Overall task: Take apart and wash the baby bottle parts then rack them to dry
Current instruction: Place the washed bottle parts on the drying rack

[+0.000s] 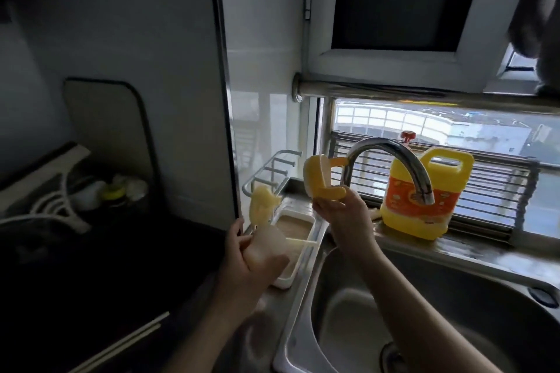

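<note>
My left hand (242, 263) grips the translucent baby bottle body (266, 247), held tilted over the counter left of the sink. A yellowish part (261, 206) hangs on the small wire rack (272, 169) just above it. My right hand (342, 218) holds up the yellow handled collar (321, 180) beside the tap (394, 166). A thin pale straw (88, 348) seems to lie across the white tray (303, 239).
The steel sink (424, 312) lies below my right arm. A yellow detergent jug (424, 194) stands on the window ledge behind the tap. A dark stove area with pots (75, 191) fills the left side.
</note>
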